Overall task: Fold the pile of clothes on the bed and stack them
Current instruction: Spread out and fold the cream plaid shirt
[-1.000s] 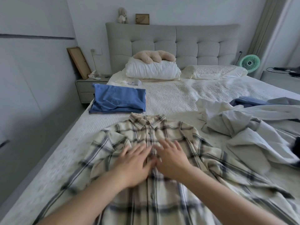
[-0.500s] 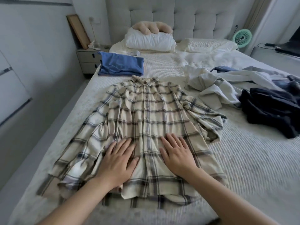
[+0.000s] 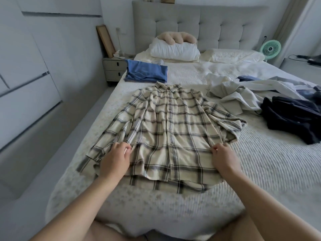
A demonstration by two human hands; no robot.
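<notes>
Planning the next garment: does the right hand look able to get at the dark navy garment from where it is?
Probably yes. The right hand pinches the plaid shirt and must let go first; between it and the dark navy garment lies only bare bedspread, though it looks a long stretch.

The plaid shirt (image 3: 171, 134) looked like soft, matt woven cloth, cream with dark stripes, a little rumpled. The bed cover (image 3: 271, 162) was a matt white textile with fine raised ribs on the right and a nubbly weave at the near edge. The folded blue garment (image 3: 146, 71) at the far left seemed a smooth knit. The headboard (image 3: 199, 26) was tufted grey fabric. The pillow (image 3: 174, 50) had crinkled white cloth, and the cushion (image 3: 177, 37) on it looked fluffy. The fan (image 3: 271, 48) at the far right appeared to be smooth green plastic.
</notes>
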